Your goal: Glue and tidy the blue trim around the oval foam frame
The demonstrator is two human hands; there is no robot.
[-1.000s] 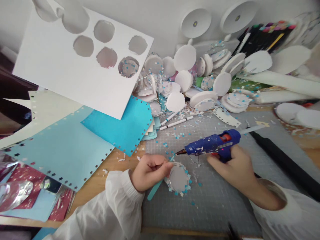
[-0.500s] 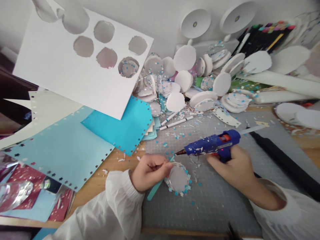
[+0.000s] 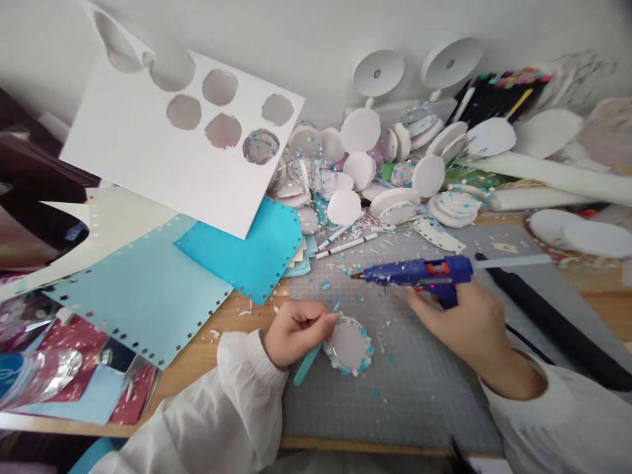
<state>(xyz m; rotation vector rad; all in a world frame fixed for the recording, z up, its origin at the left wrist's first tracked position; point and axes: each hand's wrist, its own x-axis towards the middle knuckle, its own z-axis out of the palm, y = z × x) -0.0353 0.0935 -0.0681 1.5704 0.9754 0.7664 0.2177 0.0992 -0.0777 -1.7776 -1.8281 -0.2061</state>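
Note:
In my right hand [image 3: 459, 322] is a blue hot glue gun [image 3: 419, 273], its nozzle pointing left above the mat. A clear glue stick [image 3: 516, 261] sticks out of its back end. My left hand [image 3: 299, 334] is closed around slim teal tweezers [image 3: 311, 361], with their tip showing just above my fingers. Right beside that hand, a round white disc [image 3: 349, 343] lies on the grey cutting mat [image 3: 419, 401]. Small blue and white paper flowers ring its edge. The glue gun's nozzle is apart from both the tweezers and the disc.
White foam discs [image 3: 360, 130], several trimmed with flowers, are heaped at the back. A white board with round holes [image 3: 148, 145] leans at left over blue punched paper [image 3: 247, 243]. Two white pens [image 3: 345, 246] lie on the mat. A black bar [image 3: 553, 322] stretches along the right.
The glue gun's nozzle has moved up and away from the tweezers' tip. My left hand still grips the tweezers next to the disc. The camera view has shifted slightly.

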